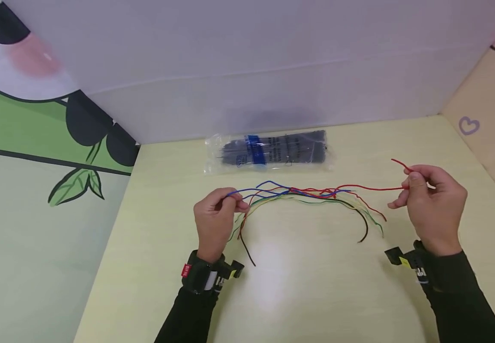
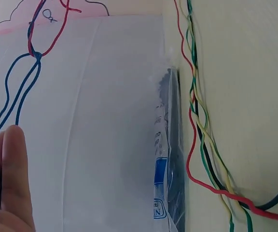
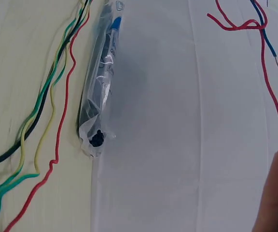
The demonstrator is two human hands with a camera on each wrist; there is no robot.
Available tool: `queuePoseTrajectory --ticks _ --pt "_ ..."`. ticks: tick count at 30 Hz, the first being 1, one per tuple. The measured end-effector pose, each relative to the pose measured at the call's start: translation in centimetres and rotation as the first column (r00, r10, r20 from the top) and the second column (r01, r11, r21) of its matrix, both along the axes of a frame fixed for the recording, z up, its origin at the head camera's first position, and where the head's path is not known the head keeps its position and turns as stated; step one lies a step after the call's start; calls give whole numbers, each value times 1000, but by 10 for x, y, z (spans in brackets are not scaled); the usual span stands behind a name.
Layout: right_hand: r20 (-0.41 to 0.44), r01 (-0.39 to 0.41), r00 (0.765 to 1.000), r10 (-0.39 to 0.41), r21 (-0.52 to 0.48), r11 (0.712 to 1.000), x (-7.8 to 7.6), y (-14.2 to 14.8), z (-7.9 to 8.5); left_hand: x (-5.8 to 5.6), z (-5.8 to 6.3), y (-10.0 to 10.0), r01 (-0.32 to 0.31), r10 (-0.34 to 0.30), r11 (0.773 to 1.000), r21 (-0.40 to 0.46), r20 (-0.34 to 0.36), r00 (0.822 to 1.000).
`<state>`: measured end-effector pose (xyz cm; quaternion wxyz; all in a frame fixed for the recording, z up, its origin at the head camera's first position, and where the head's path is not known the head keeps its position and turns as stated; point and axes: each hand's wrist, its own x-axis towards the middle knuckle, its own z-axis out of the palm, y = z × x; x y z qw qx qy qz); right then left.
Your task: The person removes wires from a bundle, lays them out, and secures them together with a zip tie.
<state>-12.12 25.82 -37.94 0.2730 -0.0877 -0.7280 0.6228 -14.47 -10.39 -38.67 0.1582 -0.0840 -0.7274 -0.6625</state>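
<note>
My left hand [image 1: 216,219] pinches the end of a blue wire [image 1: 247,190] between thumb and fingers. Off to the right, my right hand [image 1: 439,205] pinches a red wire [image 1: 371,188], whose tip sticks up past the fingers. Between the hands the blue and red wires cross and hook together, raised off the table in both wrist views. Beneath them lie a black wire [image 1: 364,224], green wires [image 3: 42,94], yellow wires [image 3: 46,140] and another red wire [image 2: 192,145]. The held wire's very end is hidden by the left fingers.
Behind the wires, a clear plastic bag [image 1: 294,148] of dark, thin strips with a blue label lies on the pale table [image 1: 298,295]. A white wall panel [image 1: 264,57] rises at the back edge. Printed panels stand left and right.
</note>
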Motion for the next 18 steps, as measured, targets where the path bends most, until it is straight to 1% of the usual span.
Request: queuePoseTrajectory --ticks 2,4,5,7,9,10,11,12,14,15,16,17,18 --pt "55 -24 998 20 73 997 -1 -1 -3 2 -1 3 6 -6 1000 -3 13 1000" --pt "133 -90 989 68 163 983 -1 -3 -6 4 -1 7 6 -5 1000 -9 20 1000" --pt "172 -133 980 101 188 973 -1 -3 -7 5 0 10 1 -1 1000 -6 18 1000" --pt "257 -230 952 164 253 940 0 -2 -8 5 2 13 -17 18 1000 -6 10 1000" --pt "337 -342 912 233 313 886 1 -1 -7 5 4 15 -36 36 999 -12 3 999" --pt "380 -407 885 271 345 846 1 0 -5 5 6 15 -42 42 999 -17 -3 999" --pt "422 -472 852 309 365 802 2 2 -2 4 6 15 -44 44 999 -18 -9 999" --pt "461 -543 813 356 376 751 2 2 0 3 7 15 -50 49 998 -28 -18 999" --pt "519 -670 724 454 372 643 4 2 6 2 8 14 -56 53 997 -59 -44 998" --pt "538 -706 693 480 370 605 5 1 10 1 9 13 -64 58 994 -90 -70 996" --pt "539 -723 678 500 369 584 7 -2 12 0 11 13 -81 68 988 -129 -102 992" --pt "525 -718 687 503 385 580 9 -5 14 -1 11 12 -103 80 980 -171 -136 987" --pt "489 -695 716 499 431 575 10 -9 16 -2 13 11 -132 96 968 -214 -172 980"
